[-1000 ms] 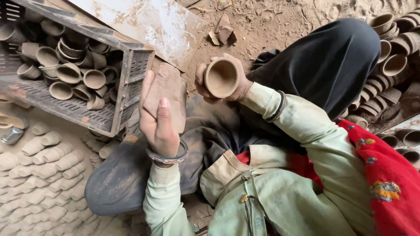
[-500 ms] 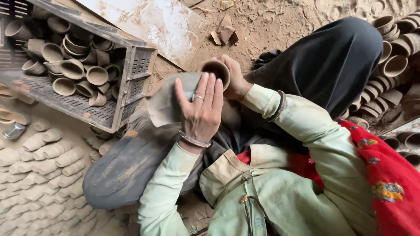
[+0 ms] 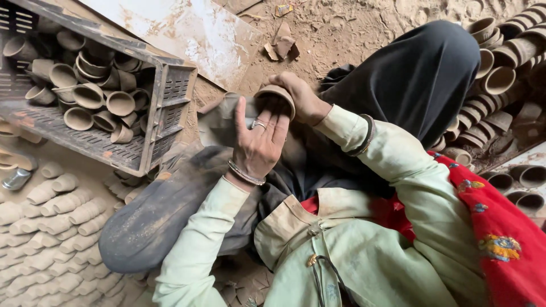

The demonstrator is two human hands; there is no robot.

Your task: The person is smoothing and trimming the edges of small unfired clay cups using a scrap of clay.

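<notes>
Dozens of brown clay cups fill the crate (image 3: 165, 108) beside your knee. Your right hand (image 3: 301, 99) grips one small round cup (image 3: 275, 98), rim tilted down, while your flat, open left hand (image 3: 259, 142) rubs it.

Sandy earthen floor (image 3: 364, 34) carries everything. Dusty plastic crate (image 3: 165, 108) sits tilted at upper left, filled with fired clay cups (image 3: 91, 96). Pale flat board (image 3: 187, 31) lies just behind crate. Broken shards (image 3: 282, 42) scattered on bare sand near top centre. Rows of pale unfired clay pieces (image 3: 51, 210) lie packed side by side at lower left. Stacked brown clay cups (image 3: 497, 68) lie in rows at right edge. Small fragments (image 3: 244, 290) lie at bottom centre.
</notes>
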